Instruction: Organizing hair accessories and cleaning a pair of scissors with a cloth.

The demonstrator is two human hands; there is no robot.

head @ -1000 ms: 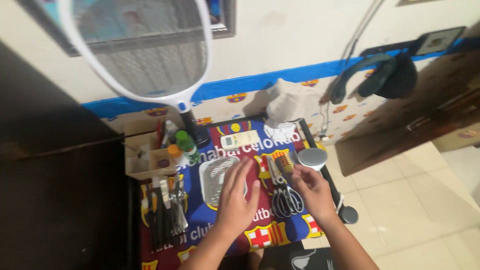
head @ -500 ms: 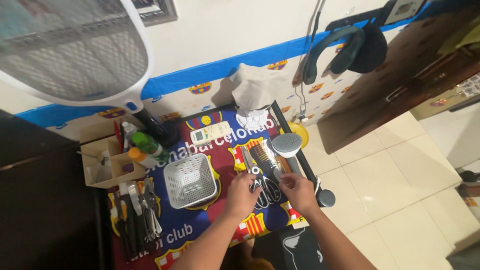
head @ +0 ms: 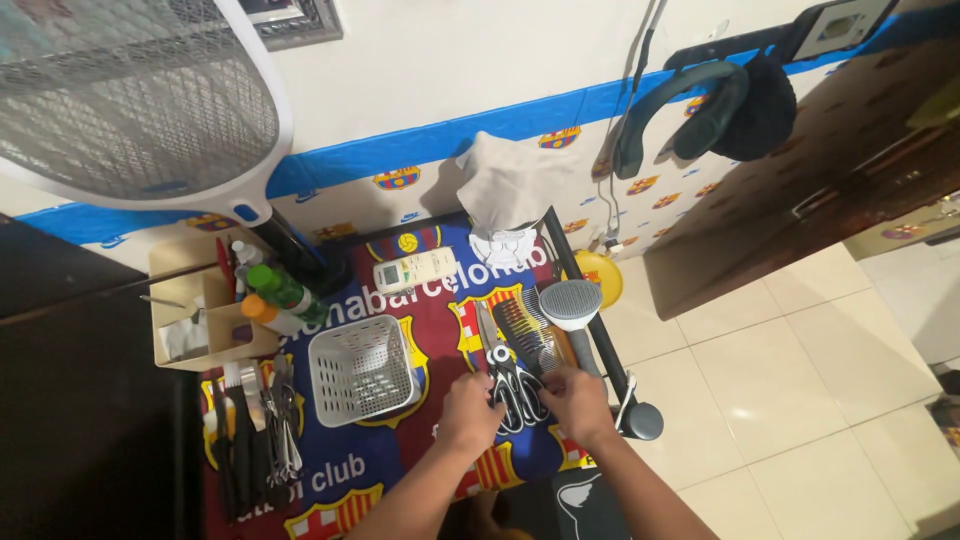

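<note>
Small table under a red-and-blue crest cloth (head: 400,470), against a white wall.

I have both hands on the scissors (head: 513,385): left hand (head: 468,415) curled at one handle loop, right hand (head: 573,400) closed by the other. Steel blades shut, dark handles, lying flat beside the combs (head: 530,330); not lifted yet. White basket (head: 362,370) sits empty to the left.

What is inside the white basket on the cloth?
The white basket looks empty; only its slotted floor shows. Whatever lies under it on the printed cloth is covered. Both hands are at the scissors beside it.
</note>
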